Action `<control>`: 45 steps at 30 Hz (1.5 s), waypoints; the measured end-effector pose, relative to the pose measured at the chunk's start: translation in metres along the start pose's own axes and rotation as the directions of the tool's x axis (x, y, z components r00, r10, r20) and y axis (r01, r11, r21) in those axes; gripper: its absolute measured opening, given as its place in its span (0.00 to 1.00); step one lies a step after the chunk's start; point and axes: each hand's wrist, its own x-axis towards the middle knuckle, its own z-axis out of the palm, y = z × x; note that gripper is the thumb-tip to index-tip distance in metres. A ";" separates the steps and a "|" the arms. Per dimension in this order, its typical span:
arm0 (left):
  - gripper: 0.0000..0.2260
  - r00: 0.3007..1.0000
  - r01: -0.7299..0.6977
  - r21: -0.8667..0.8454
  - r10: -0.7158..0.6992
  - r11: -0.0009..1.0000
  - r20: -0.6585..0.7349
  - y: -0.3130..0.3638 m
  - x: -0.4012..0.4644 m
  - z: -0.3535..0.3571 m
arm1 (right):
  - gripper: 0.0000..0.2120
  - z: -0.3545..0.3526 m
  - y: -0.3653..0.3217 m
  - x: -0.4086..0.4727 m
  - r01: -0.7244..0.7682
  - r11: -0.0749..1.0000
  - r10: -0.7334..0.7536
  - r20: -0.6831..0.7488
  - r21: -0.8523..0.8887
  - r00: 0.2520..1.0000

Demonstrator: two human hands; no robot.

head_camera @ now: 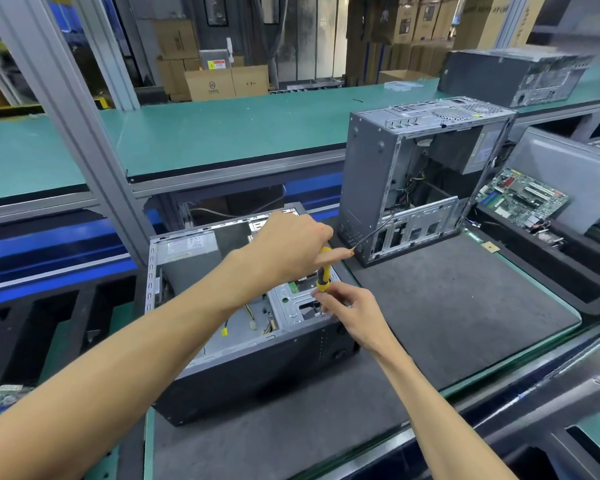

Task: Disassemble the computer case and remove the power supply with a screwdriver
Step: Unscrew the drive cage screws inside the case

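Note:
An open dark computer case (243,372) lies on its side on the grey mat. Its grey power supply (191,261) sits in the far left corner. My left hand (291,247) grips the top of a yellow and black screwdriver (324,273), held upright over the silver drive bracket (291,306). My right hand (350,311) pinches the lower end of the screwdriver near its tip, which is hidden by the fingers. Yellow and black cables lie loose inside the case.
A second open case (413,178) stands upright on the mat to the right, its own power supply at the top. Behind it a black tray holds a green motherboard (523,197). A closed case (510,76) lies on the green bench. A metal frame post (84,126) rises at left.

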 end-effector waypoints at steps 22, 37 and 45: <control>0.12 0.980 -0.194 -0.489 0.189 0.850 -0.061 0.002 -0.015 0.004 | 0.09 -0.004 0.000 -0.001 -0.001 0.999 0.002 -0.019 0.034 1.000; 0.11 0.981 -0.186 -0.540 0.186 0.821 -0.056 0.002 -0.011 0.001 | 0.05 -0.005 -0.001 -0.003 -0.006 1.000 0.006 -0.029 -0.004 1.000; 0.18 0.998 -0.030 -0.125 0.023 0.992 -0.058 0.010 -0.001 -0.003 | 0.07 -0.004 -0.010 -0.006 -0.039 0.999 0.039 -0.008 0.029 0.999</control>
